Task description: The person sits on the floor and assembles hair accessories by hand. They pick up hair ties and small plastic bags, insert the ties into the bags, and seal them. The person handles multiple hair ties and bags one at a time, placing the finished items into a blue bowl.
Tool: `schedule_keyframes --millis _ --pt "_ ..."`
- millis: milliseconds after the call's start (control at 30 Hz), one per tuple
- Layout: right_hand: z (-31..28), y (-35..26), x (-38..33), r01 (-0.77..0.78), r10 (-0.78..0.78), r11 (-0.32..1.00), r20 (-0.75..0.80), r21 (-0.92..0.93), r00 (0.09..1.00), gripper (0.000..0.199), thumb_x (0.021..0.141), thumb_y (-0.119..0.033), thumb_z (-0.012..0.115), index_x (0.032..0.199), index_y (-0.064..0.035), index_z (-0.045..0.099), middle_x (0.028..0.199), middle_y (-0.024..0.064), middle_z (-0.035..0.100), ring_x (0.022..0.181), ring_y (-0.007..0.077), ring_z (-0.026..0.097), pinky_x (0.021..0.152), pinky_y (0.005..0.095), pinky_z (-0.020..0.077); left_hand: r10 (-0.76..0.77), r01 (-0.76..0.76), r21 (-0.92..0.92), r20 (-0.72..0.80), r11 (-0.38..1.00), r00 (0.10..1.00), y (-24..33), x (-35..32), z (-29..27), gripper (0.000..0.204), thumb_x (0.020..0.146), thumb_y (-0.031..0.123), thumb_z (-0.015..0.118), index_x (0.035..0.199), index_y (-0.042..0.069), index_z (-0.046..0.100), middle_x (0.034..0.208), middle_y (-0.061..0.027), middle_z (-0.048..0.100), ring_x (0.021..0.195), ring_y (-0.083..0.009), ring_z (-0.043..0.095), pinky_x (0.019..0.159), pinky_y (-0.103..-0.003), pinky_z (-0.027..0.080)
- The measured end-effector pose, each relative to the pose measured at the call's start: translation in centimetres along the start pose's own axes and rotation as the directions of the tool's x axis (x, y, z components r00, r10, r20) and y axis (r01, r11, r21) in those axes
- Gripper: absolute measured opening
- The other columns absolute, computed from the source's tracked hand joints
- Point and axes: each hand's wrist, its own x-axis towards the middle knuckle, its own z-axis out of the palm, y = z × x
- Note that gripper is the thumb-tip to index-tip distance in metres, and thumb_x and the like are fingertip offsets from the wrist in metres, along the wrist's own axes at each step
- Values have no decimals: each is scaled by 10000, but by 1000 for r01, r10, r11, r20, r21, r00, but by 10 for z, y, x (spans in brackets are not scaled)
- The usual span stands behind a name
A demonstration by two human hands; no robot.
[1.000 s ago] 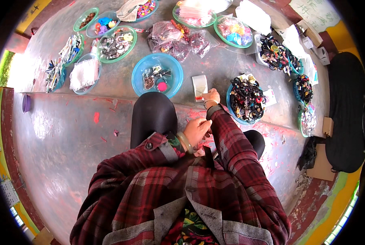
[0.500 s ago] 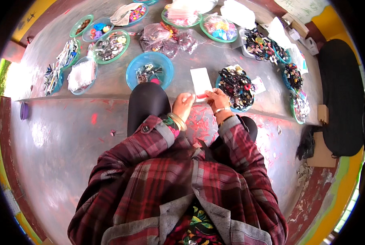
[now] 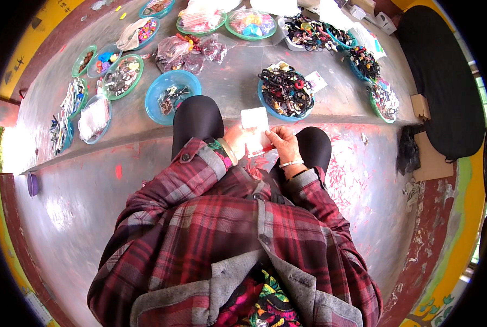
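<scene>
A small white card (image 3: pixel 255 126) with a red lower edge is held over my black-clad knees. My left hand (image 3: pixel 235 139) grips its left side and my right hand (image 3: pixel 283 143) pinches its right edge, a bangle on that wrist. Just beyond the card, on the grey concrete step, a blue tray (image 3: pixel 287 94) holds a heap of black hair bands. A blue bowl (image 3: pixel 172 97) with small dark items sits to the left, past my left knee.
Several green and blue plates of colourful trinkets and clear packets (image 3: pixel 191 48) line the back of the step (image 3: pixel 330 87). A black cushion (image 3: pixel 445 76) and cardboard pieces (image 3: pixel 431 158) lie at the right. A purple cup (image 3: pixel 32 184) stands at the far left.
The white card came from near the tray of hair bands to in front of me. Both hands now hold it together over my knees.
</scene>
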Motion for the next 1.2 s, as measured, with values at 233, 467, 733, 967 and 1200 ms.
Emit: schedule_keyframes --millis 233,467,733,967,1200 --pt "-2 0 6 120 -125 990 -81 -70 989 155 747 -127 671 713 -49 541 630 -55 496 565 38 410 513 186 340 -29 32 266 -17 963 999 -4 -7 1 306 796 89 591 1083 4 528 1029 -75 579 919 -164 556 827 -303 427" --pt "-4 16 20 116 -135 975 -93 -188 987 175 732 -125 673 660 -49 532 570 -58 460 535 35 387 478 198 330 -89 73 292 40 953 995 -9 -2 -10 300 783 75 602 1069 4 544 1020 -63 585 945 -151 543 834 -297 417" --pt "-1 17 20 229 -296 873 -95 -429 950 126 758 -122 622 709 -35 544 584 11 512 538 87 451 512 244 389 -66 73 335 -32 939 997 -9 0 -9 280 777 69 607 1041 -8 555 985 -71 594 894 -155 562 805 -307 434" --pt "3 11 13 339 -491 608 -4 -718 871 67 749 -120 579 755 -56 559 686 126 572 636 297 555 572 357 434 -73 101 293 -105 951 992 -4 -4 -5 230 774 47 595 990 -32 577 929 -93 614 845 -168 585 770 -312 451" --pt "13 -2 6 407 -509 532 103 -743 854 130 709 -135 635 770 -48 562 684 97 577 622 253 559 565 341 441 -57 95 294 -135 951 989 -7 0 -15 225 778 31 574 995 -27 578 950 -99 612 843 -170 587 766 -320 452"
